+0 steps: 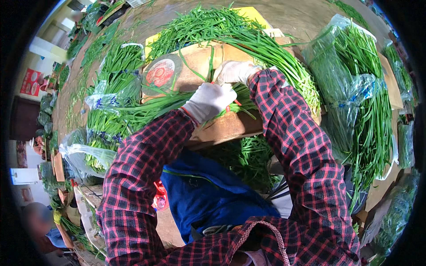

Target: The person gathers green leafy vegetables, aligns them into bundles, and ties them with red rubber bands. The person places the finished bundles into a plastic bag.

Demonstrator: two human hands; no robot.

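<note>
My left hand [210, 102], in a white glove, is closed over a bundle of long green chive-like leaves [149, 108] on a wooden board [229, 124]. My right hand [234, 72], also gloved, meets it fingertip to fingertip above the bundle. Bits of a red tie [228, 108] show at the fingertips and beside my left hand, against the stems. Both hands appear to pinch this tie; the fingers hide most of it. A larger loose pile of the same greens [283, 58] lies beyond my right hand, its pale stem ends pointing right.
A round disc with a red label [161, 73] lies on the board's left. Plastic-wrapped greens [114, 96] stand at left, and a large bagged bundle [356, 89] at right. More leaves [206, 26] cover a yellow surface [251, 15] at the far side. A person [43, 222] is at lower left.
</note>
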